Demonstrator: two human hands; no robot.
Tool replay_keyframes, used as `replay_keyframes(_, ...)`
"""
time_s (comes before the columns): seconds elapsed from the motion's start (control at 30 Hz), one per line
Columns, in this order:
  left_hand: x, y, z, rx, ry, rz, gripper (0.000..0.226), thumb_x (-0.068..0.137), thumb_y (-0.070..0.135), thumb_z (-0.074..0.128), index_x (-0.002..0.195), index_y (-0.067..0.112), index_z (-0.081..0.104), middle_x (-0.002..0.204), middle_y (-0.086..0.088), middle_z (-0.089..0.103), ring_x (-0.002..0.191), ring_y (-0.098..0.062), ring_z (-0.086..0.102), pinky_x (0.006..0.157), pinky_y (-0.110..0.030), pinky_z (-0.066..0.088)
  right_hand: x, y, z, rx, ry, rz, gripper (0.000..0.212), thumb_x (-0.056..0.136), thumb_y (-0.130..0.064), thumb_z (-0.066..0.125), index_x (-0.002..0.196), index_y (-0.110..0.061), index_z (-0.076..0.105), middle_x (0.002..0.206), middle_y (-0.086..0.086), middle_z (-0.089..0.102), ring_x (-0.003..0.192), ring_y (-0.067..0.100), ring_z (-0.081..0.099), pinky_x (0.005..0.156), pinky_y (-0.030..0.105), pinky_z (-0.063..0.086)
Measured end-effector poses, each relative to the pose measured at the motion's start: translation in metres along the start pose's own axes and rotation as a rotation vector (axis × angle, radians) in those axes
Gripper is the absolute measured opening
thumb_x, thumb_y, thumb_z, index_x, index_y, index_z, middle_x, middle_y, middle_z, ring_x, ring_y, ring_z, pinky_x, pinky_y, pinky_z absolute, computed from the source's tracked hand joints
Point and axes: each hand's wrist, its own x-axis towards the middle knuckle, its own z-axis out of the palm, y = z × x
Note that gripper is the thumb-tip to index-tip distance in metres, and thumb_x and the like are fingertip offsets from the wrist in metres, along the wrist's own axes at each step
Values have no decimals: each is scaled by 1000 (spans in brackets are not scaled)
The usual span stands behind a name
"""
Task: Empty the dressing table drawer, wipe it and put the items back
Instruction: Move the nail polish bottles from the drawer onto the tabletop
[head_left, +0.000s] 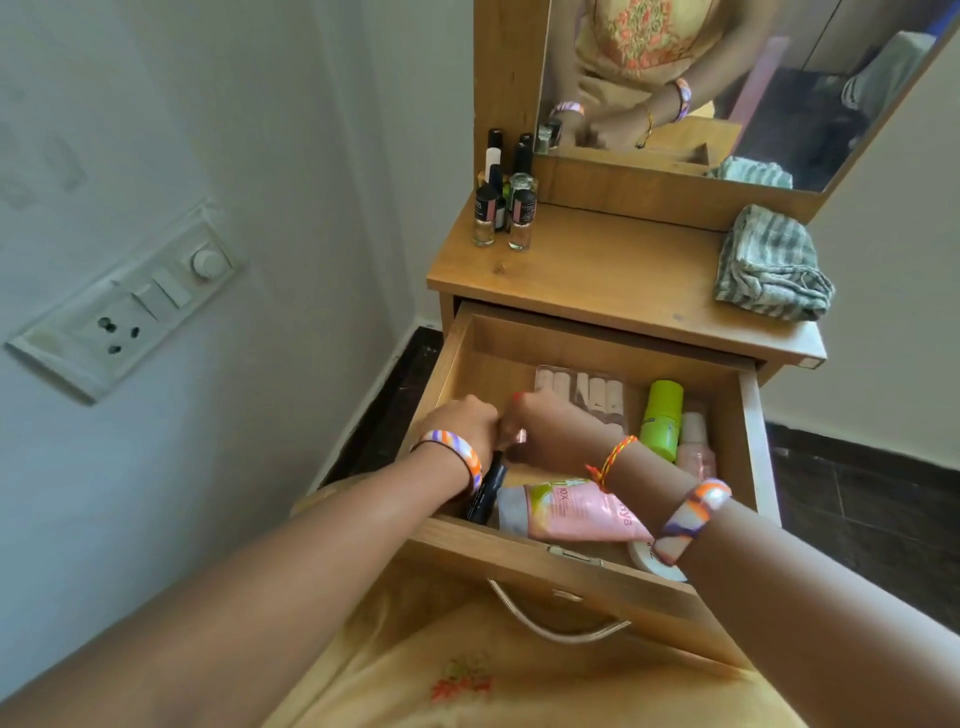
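The wooden drawer (748, 431) of the dressing table is pulled open. Inside lie a pink tube (571, 512), a black tube (485, 493), a green bottle (661, 418), a pale pink bottle (695, 447), a clear-lidded palette (587, 387) and a white round jar (652, 564). My left hand (462, 423) and my right hand (550, 426) meet in the drawer's left half, fingers curled around a small item. A pinkish edge of that item shows between them; what it is stays hidden.
Several small bottles (501, 205) stand at the tabletop's back left. A folded striped cloth (771, 265) lies at its right, below the mirror (727, 78). A white wall with a switch panel (130, 306) is close on the left. Dark floor surrounds the table.
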Motion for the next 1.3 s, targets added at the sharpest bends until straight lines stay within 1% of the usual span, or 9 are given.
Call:
replay_keyframes(0.13,-3,1,1,40,5,-12,18,91,8,48,100,5,64,100,-14,66,84,-29,61,67,-30,43,-9,-8,12,-47,-51,11,33,89,-12,60,121,-15,62,113,11,66,102,27,63,90,37,53)
replay_keyframes(0.37,-3,-4,-24,-99,38,-92,23,90,22,58,100,3,66,78,-6,58,73,-20,55,66,-26,43,-14,-12,22,-90,39,-12,32,91,-9,55,122,-10,60,113,11,65,101,24,63,86,30,53)
replay_keyframes(0.5,6,-22,-58,-321,88,-72,25,80,26,72,92,5,71,91,-8,70,80,-22,63,70,-28,49,-15,-11,2,77,74,-21,31,91,-9,53,122,-12,60,114,10,63,103,24,60,87,29,51)
replay_keyframes(0.53,8,-27,-66,-409,123,-51,24,79,25,72,94,5,71,93,-9,71,84,-23,65,74,-30,52,-15,-9,-5,92,106,-13,30,91,-10,52,119,-13,61,109,8,64,97,23,61,84,30,53)
replay_keyframes(0.6,11,-33,-80,-619,216,-14,24,80,19,72,99,6,70,98,-9,71,89,-23,66,84,-35,55,-17,-4,-24,143,193,22,29,89,-8,52,115,-10,63,92,-1,62,80,16,59,68,14,50)
replay_keyframes(0.73,26,-39,-92,-835,375,-28,32,79,14,73,110,7,66,101,-7,68,90,-20,63,76,-29,54,-19,6,-67,428,413,110,24,87,-5,55,108,-11,65,87,-8,56,61,-3,48,47,4,41)
replay_keyframes(0.9,51,-42,-90,-767,484,-55,29,83,18,70,109,6,69,109,-11,69,101,-24,63,82,-23,44,3,14,-103,612,708,291,12,86,-11,57,94,-16,64,83,-2,58,54,1,51,39,3,35)
replay_keyframes(1.1,78,-46,-86,-763,580,-92,24,83,17,68,105,8,71,107,-10,70,99,-24,63,82,-23,43,32,11,-122,482,735,340,14,83,-10,58,94,-6,66,90,3,56,81,16,50,54,18,37)
replay_keyframes(1.3,92,-49,-85,-723,631,-86,27,86,17,65,111,9,70,114,-11,69,106,-27,62,92,-28,45,57,5,-125,436,717,287,20,82,-11,61,102,-10,63,93,0,55,81,13,49,49,6,28)
